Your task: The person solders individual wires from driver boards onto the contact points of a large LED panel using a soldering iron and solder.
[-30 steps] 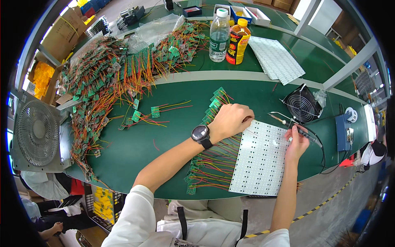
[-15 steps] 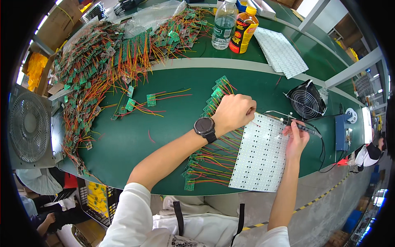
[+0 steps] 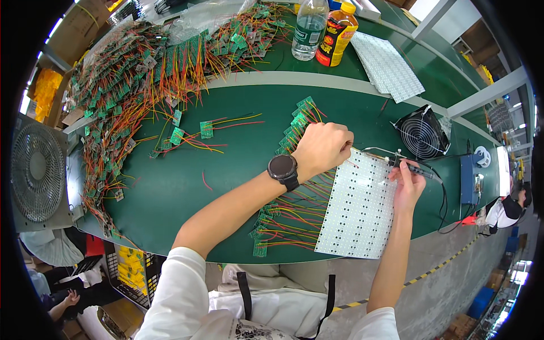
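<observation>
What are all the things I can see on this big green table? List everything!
Table: one, green, across the middle.
White panel: one, white with dots, under both hands.
Wired boards: a row, green with red and yellow wires, along the panel's left edge.
Board pile: many, green with orange wires, far left.
Loose boards: a few, green, table centre.
Clear bottle: one, top.
Orange bottle: one, beside the clear one.
Spare sheet: one, white, top right.
Small fan: one, black, right.
Big fan: one, grey, far left.
Soldering iron: one, dark, in right hand.
Watch: one, black, left wrist.
Left hand: fist on the panel's top edge.
Right hand: holding the iron.
</observation>
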